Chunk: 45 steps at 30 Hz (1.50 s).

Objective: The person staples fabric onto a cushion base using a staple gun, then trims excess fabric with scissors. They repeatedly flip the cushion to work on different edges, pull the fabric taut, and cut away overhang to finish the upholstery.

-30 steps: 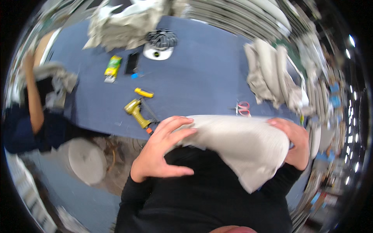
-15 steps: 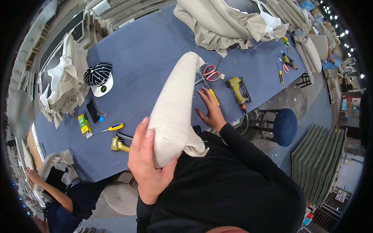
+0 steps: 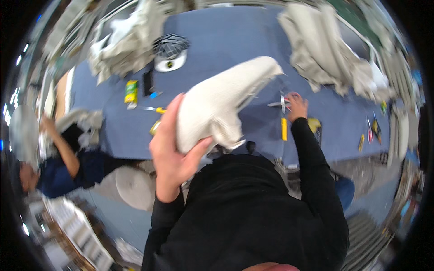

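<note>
My left hand (image 3: 169, 147) grips a padded piece covered in beige fabric (image 3: 214, 97), thumb on its near side and fingers behind. The piece is held up over the table's near edge, its narrow end pointing far right and a loose fabric flap hanging at its lower side. On the table to the right, my right hand (image 3: 297, 109) has its fingers closed at the red handles of a pair of scissors (image 3: 293, 95). The picture is slightly blurred there. Just nearer than the scissors lies a screwdriver with a yellow handle (image 3: 284, 130).
A yellow staple gun (image 3: 313, 125) lies beside my right forearm. Beige fabric-covered parts (image 3: 316, 49) are piled at the far right, with more (image 3: 124, 52) at the far left near a cap (image 3: 171, 52). Another person (image 3: 63, 153) works at the left end of the blue table (image 3: 226, 31).
My right hand has reached forward to the scissors, its spread fingers now closing at their handles. My left hand has tipped the padded piece rightward. The whole view has turned.
</note>
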### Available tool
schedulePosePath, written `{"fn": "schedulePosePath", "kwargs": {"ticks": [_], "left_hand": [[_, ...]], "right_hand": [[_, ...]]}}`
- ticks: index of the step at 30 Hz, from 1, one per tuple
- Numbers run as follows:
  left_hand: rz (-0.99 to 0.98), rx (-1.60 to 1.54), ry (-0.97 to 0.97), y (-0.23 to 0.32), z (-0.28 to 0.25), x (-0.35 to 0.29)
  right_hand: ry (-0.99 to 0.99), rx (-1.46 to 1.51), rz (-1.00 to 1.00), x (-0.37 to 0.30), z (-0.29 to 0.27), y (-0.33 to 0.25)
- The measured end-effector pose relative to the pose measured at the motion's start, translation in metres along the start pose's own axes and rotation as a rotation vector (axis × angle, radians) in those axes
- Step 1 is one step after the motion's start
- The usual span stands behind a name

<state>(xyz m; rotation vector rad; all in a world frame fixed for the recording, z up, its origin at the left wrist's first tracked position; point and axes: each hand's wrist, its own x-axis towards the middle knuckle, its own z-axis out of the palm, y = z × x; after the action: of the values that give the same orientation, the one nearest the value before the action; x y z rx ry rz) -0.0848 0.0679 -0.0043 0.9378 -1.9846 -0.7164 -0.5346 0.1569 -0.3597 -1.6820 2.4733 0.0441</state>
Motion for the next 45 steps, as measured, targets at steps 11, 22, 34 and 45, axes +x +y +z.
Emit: {"fn": "schedulePosePath", "kwargs": {"ticks": [11,22,34,45], "left_hand": [[-0.099,0.009,0.231,-0.028,-0.041,-0.014],[-0.078,-0.105,0.254,-0.049,-0.07,-0.048],[0.13,-0.602,0.178,-0.069,-0.086,-0.071],[0.152,0.266,0.267,-0.004,-0.144,-0.039]], "right_hand": [[-0.164,-0.022,0.294,-0.025,-0.01,0.058],[-0.01,1.915,0.062,-0.062,-0.179,-0.036],[-0.458,1.95,-0.831,-0.1,-0.381,-0.367],[-0.185,1.487,-0.741,-0.101,-0.371,-0.433]]}}
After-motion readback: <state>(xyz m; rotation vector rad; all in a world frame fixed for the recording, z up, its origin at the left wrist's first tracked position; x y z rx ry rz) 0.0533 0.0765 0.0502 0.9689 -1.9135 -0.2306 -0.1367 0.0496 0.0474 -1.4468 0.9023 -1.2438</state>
